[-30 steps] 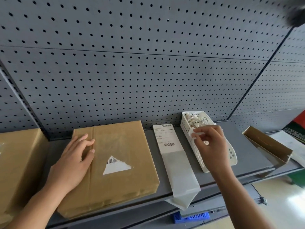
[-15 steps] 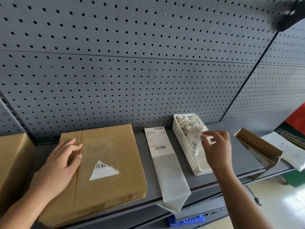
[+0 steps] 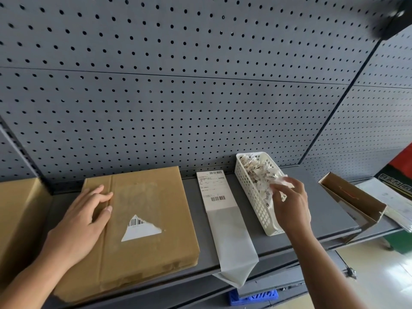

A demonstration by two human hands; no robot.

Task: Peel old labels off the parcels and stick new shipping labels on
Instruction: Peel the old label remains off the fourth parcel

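Brown cardboard parcel (image 3: pixel 142 253) is held flat on the shelf (image 3: pixel 323 210) by the left grip (image 3: pixel 82 221), laid open; a label remnant (image 3: pixel 142 229) is left on it. Scrap disposal is judged in hand: the right grip (image 3: pixel 292 206) is poised over the basket (image 3: pixel 249 188), apart or clamped cannot be told. The remnant must be peeled next.

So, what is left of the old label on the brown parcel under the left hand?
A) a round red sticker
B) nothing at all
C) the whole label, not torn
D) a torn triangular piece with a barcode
D: a white triangular piece with a barcode lies on the parcel, beside the left hand.
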